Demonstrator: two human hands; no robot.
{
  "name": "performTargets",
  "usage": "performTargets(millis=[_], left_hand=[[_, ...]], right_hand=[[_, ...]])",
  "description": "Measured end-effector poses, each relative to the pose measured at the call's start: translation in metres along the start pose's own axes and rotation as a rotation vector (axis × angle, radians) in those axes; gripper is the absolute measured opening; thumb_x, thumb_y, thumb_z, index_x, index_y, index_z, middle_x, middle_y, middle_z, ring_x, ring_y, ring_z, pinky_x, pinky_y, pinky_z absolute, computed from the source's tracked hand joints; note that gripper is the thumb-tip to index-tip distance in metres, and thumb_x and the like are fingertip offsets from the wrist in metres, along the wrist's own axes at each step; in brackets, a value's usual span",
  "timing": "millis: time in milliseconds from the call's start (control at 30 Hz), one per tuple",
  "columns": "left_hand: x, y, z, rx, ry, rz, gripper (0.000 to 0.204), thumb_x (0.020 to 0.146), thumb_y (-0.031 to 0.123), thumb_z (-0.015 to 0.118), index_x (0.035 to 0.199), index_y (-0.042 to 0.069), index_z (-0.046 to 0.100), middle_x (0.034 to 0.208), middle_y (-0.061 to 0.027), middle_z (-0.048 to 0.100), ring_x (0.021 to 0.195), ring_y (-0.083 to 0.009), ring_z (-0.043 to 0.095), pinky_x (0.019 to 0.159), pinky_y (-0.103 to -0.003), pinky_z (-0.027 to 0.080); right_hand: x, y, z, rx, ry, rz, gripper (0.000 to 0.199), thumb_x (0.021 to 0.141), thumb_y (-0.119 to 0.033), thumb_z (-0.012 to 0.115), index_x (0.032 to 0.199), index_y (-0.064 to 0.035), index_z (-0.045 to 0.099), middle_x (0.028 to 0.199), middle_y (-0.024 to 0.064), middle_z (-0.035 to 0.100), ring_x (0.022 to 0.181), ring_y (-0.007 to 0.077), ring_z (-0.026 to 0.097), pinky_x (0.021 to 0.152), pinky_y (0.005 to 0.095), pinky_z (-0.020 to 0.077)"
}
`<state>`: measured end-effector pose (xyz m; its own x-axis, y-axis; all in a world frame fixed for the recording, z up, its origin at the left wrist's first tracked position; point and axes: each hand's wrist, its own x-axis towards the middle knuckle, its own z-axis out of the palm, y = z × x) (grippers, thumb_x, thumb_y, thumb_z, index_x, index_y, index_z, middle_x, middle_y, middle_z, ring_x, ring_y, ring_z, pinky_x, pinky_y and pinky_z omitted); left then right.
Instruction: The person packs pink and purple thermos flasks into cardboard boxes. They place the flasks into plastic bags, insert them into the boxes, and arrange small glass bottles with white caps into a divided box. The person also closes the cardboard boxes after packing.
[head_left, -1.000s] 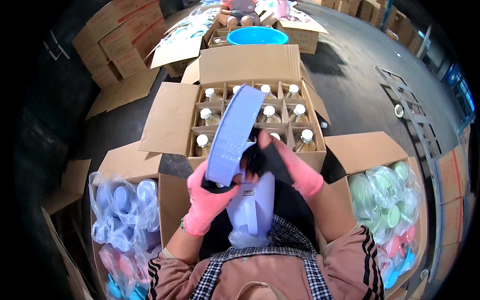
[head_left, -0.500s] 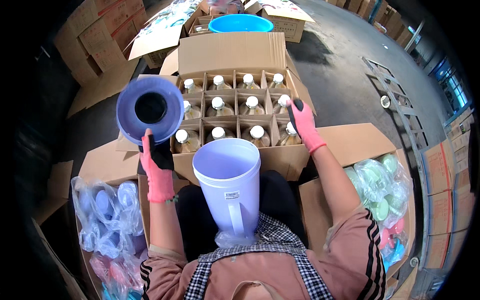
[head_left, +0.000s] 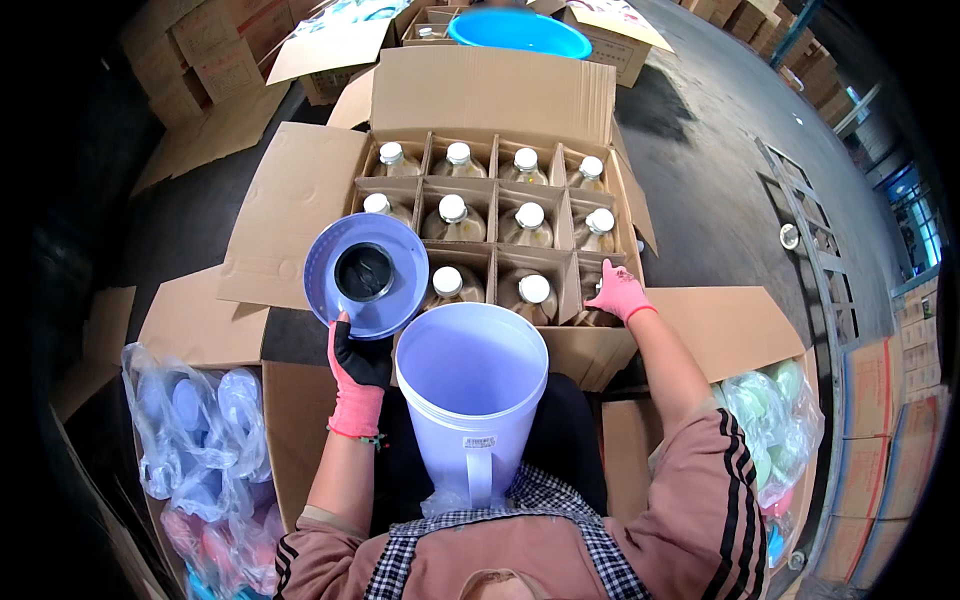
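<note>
My left hand (head_left: pixel 359 378), in a pink glove with dark fingertips, grips the rim of a round lavender lid (head_left: pixel 322 268) with a black round centre. The lid hangs over the left front of an open carton (head_left: pixel 575 345) of bottles with white caps. A tall lavender pitcher (head_left: pixel 480 375) stands upright between my knees, its mouth uncovered and its handle toward me. At the carton's right front corner, my right hand (head_left: pixel 622 292) reaches to a bottle (head_left: pixel 594 317), thumb and forefinger apart around its top. The hand partly hides this bottle, and firm contact cannot be made out.
At the left, a carton holds bagged lavender and pink lids (head_left: pixel 195 405). Bagged green pieces (head_left: pixel 765 425) fill another at the right. Beyond the bottle carton sits a blue basin (head_left: pixel 520 32). Stacked cartons (head_left: pixel 860 460) and a metal frame (head_left: pixel 815 230) line the right side.
My right hand has come down onto the right front bottle's top, its forefinger and thumb now apart. The lid in my left hand has shifted right, over the carton's front left. The view has shifted slightly.
</note>
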<state>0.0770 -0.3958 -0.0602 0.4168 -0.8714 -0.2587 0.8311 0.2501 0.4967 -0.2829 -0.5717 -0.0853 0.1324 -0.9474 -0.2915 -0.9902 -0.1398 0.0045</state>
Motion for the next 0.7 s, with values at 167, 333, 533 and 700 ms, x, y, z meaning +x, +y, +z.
performTargets(millis=[167,333,533,700], left_hand=[[0.012,-0.004,-0.008,-0.132,0.007,-0.093,0.033,0.080,0.021,0.054,0.110,0.010,0.049,0.112,-0.0068,0.051,0.105,-0.0238,0.049,0.088,-0.040,0.041],[0.009,-0.009,-0.007,-0.114,0.029,-0.041,0.027,0.079,0.016,0.050,0.105,0.008,0.049,0.106,-0.0080,0.052,0.101,-0.0260,0.050,0.086,-0.043,0.041],[0.007,0.004,-0.022,-0.179,-0.015,0.027,0.035,0.078,0.018,0.044,0.111,0.006,0.047,0.112,-0.0108,0.050,0.106,-0.0286,0.047,0.090,-0.045,0.039],[-0.017,0.011,-0.011,-0.166,-0.301,0.011,0.038,0.082,0.026,0.043,0.116,0.008,0.045,0.110,-0.0104,0.052,0.103,-0.0247,0.050,0.088,-0.043,0.039]], right_hand=[[0.004,0.012,0.008,0.077,-0.008,0.045,0.067,0.057,-0.039,0.075,0.105,-0.0023,0.047,0.103,0.0185,0.057,0.098,0.0297,0.054,0.084,0.0364,0.0446],[-0.020,0.004,-0.033,0.059,0.089,0.042,0.061,0.058,-0.040,0.073,0.101,-0.0032,0.051,0.099,0.0163,0.059,0.096,0.0289,0.055,0.083,0.0362,0.0449],[-0.081,0.003,-0.175,0.075,0.295,-0.079,0.058,0.054,-0.038,0.074,0.094,-0.0005,0.055,0.093,0.0187,0.059,0.089,0.0323,0.057,0.076,0.0365,0.0461],[-0.154,0.043,-0.250,0.337,0.653,-0.128,0.047,0.052,-0.030,0.078,0.075,0.0009,0.051,0.067,0.0107,0.056,0.061,0.0185,0.053,0.058,0.0316,0.0430]])
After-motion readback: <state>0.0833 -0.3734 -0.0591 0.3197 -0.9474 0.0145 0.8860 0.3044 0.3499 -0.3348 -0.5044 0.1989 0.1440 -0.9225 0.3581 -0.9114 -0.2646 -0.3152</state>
